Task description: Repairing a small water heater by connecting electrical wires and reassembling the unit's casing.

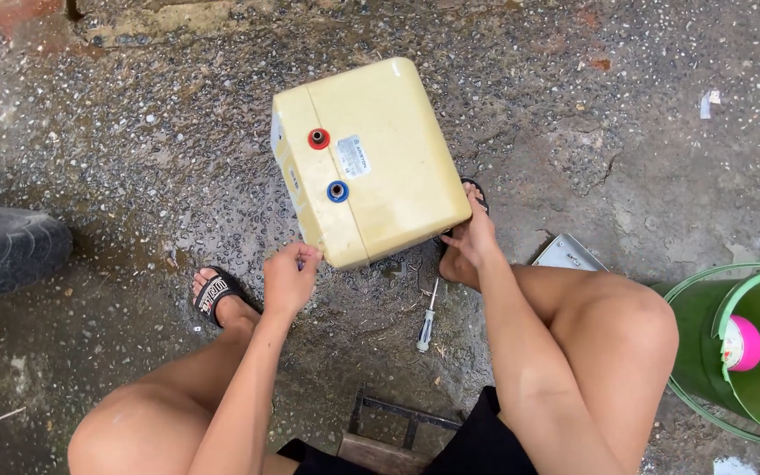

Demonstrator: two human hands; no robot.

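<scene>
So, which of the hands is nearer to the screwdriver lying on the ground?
Right. The right hand grips the yellowed water heater just above the screwdriver; the left hand sits farther away, at the heater's other corner.

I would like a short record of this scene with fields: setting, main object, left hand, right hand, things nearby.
setting: wet concrete ground, person sitting low
main object: pale yellow boxy tank with a red port and a blue port
left hand: left hand pinching something small at the tank's near corner
right hand: right hand on the tank's right corner
things nearby: screwdriver, green bucket, black tyre
</scene>
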